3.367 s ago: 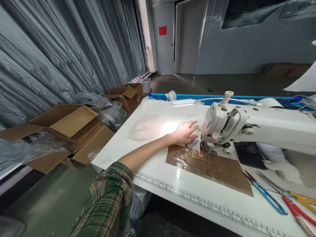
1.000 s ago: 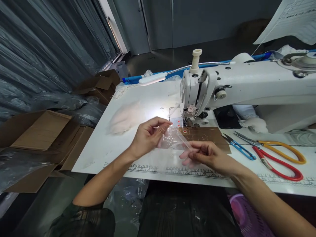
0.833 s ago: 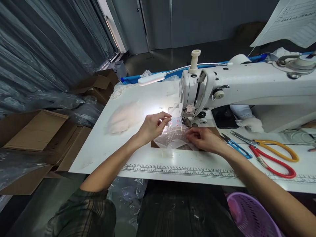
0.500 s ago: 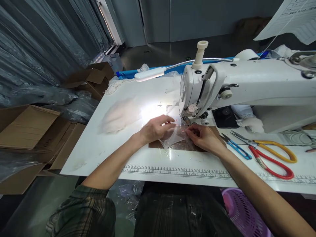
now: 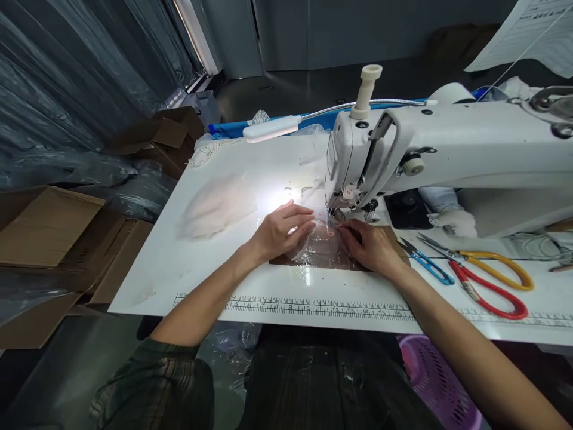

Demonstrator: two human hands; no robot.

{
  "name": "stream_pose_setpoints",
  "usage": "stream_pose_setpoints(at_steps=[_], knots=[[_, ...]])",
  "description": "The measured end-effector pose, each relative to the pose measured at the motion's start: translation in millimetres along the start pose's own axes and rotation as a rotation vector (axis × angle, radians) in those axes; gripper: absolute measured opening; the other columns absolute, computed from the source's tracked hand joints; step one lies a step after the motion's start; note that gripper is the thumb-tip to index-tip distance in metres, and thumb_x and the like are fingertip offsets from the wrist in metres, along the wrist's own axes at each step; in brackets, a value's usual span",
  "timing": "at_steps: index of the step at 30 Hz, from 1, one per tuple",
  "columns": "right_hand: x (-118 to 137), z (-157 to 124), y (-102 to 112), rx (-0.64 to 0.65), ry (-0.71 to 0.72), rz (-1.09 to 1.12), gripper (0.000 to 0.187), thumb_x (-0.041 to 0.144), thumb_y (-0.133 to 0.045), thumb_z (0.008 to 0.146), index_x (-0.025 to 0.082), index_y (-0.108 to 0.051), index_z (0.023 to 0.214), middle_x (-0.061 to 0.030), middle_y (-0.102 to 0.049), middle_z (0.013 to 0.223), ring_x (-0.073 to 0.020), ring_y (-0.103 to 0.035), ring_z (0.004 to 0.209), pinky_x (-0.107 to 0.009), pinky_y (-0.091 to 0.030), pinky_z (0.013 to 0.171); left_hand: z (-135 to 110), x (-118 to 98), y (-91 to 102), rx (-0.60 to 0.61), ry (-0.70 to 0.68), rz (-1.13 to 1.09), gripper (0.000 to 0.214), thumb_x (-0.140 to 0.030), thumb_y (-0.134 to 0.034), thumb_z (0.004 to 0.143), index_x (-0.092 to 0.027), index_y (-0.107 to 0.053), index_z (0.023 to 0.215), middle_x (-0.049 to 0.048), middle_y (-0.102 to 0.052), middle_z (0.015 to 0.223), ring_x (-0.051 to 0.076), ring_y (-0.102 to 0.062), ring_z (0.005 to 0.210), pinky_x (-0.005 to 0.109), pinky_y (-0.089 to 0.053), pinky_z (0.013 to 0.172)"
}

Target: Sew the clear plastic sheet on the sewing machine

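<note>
Risk: the clear plastic sheet (image 5: 319, 248) is thin and slick, so it could slide or wrinkle under the presser foot if either hand lets its pressure go uneven; both sets of fingertips sit very close to the needle area, so a stray push forward could bring a finger under it.
Left hand (image 5: 280, 230): forearm comes in from the near left edge of the counter (image 5: 215, 263); palm down, fingers loosely curled and spread, resting on the sheet's left part, pressing rather than pinching.
Right hand (image 5: 369, 245): forearm comes in from the near right edge; palm down, fingers stretched flat towards the needle, tips holding the sheet's right part down; nothing is clasped.
Plastic sheet: lies flat on the brown patch (image 5: 286, 261) near the middle of the counter, its far edge just at the foot of the sewing machine (image 5: 403, 149).
Nearby: blue thread snips (image 5: 425, 267) and red and yellow scissors (image 5: 490, 280) lie towards the counter's right edge, apart from the hands; the lamp (image 5: 272, 128) lights the far side.
</note>
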State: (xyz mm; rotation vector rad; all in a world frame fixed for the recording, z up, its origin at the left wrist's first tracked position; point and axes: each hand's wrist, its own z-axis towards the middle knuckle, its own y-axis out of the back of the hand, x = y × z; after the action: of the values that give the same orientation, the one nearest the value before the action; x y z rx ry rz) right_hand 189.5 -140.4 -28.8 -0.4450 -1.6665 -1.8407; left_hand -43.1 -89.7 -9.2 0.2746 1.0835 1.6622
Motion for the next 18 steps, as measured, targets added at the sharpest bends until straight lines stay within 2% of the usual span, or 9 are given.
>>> stream_pose_setpoints(at_steps=[1,3,5,7,10,12,15,16,18], knots=[[-1,0,0,-0.002,0.007,-0.011,0.026,0.036,-0.043,0.091,0.021,-0.064,0.091,-0.0046,-0.069,0.074,-0.0189,-0.06,0.062,-0.029,-0.04,0.058,0,3,-1.8,-0.047,-0.011,-0.026,0.02,-0.024,-0.048,0.097,-0.017,-0.063,0.108,0.0072,-0.067,0.108,0.014,-0.065,0.098,0.042,-0.053,0.096],[-1,0,0,-0.001,0.032,-0.022,0.026,0.036,-0.043,0.091,0.021,-0.064,0.092,-0.0056,-0.071,0.08,-0.0198,-0.062,0.066,-0.029,-0.04,0.059,-2,3,-7.1,0.038,-0.081,-0.077,0.025,-0.021,-0.046,0.097,-0.016,-0.058,0.118,0.0092,-0.064,0.116,0.014,-0.062,0.106,0.037,-0.055,0.094],[0,1,0,-0.007,0.049,-0.024,0.026,0.035,-0.043,0.091,0.021,-0.064,0.095,-0.0062,-0.071,0.085,-0.0208,-0.063,0.07,-0.03,-0.042,0.062,-4,-5,-13.4,0.235,-0.111,-0.054,0.04,-0.036,-0.054,0.093,-0.019,-0.051,0.129,0.0117,-0.056,0.131,0.021,-0.053,0.122,0.046,-0.049,0.101],[2,1,0,-0.024,0.025,-0.025,0.027,0.035,-0.042,0.091,0.022,-0.064,0.096,-0.0062,-0.071,0.083,-0.0211,-0.063,0.069,-0.03,-0.042,0.063,-6,-17,-18.9,0.354,-0.053,0.045,0.07,-0.059,-0.062,0.081,-0.02,-0.044,0.136,0.0154,-0.046,0.14,0.033,-0.041,0.133,0.061,-0.037,0.106],[3,0,-1,-0.044,-0.039,-0.023,0.03,0.037,-0.039,0.092,0.021,-0.065,0.095,-0.0053,-0.07,0.075,-0.0206,-0.062,0.063,-0.031,-0.042,0.06,-8,-29,-22.0,0.297,0.047,0.129,0.093,-0.079,-0.061,0.066,-0.017,-0.046,0.134,0.0201,-0.045,0.14,0.041,-0.042,0.128,0.072,-0.029,0.102],[3,0,-2,-0.048,-0.043,-0.015,0.03,0.038,-0.04,0.092,0.021,-0.065,0.095,-0.0054,-0.07,0.076,-0.0205,-0.062,0.064,-0.03,-0.042,0.06,-7,-27,-19.8,0.152,0.079,0.093,0.077,-0.075,-0.056,0.075,-0.016,-0.054,0.124,0.0176,-0.054,0.13,0.034,-0.054,0.116,0.067,-0.036,0.1],[2,0,-3,-0.063,-0.023,-0.028,0.029,0.04,-0.042,0.091,0.022,-0.065,0.093,-0.0062,-0.07,0.08,-0.0202,-0.061,0.065,-0.03,-0.041,0.06,-4,-13,-13.5,-0.073,0.071,-0.007,0.033,-0.042,-0.047,0.096,-0.015,-0.062,0.108,0.0101,-0.064,0.109,0.019,-0.063,0.099,0.049,-0.051,0.093],[2,0,-2,-0.065,-0.018,-0.033,0.029,0.04,-0.042,0.091,0.022,-0.065,0.092,-0.0061,-0.07,0.08,-0.02,-0.06,0.065,-0.03,-0.04,0.06,-3,-8,-11.8,-0.094,0.033,-0.032,0.025,-0.031,-0.044,0.098,-0.016,-0.062,0.106,0.0087,-0.065,0.105,0.016,-0.063,0.097,0.042,-0.053,0.091],[3,-1,-1,-0.056,-0.008,-0.029,0.031,0.043,-0.042,0.091,0.022,-0.065,0.092,-0.0051,-0.068,0.077,-0.0191,-0.059,0.063,-0.03,-0.039,0.058,-2,-2,-10.5,-0.024,-0.086,-0.054,0.021,-0.023,-0.046,0.097,-0.016,-0.06,0.11,0.0085,-0.064,0.109,0.015,-0.061,0.103,0.035,-0.054,0.089]])
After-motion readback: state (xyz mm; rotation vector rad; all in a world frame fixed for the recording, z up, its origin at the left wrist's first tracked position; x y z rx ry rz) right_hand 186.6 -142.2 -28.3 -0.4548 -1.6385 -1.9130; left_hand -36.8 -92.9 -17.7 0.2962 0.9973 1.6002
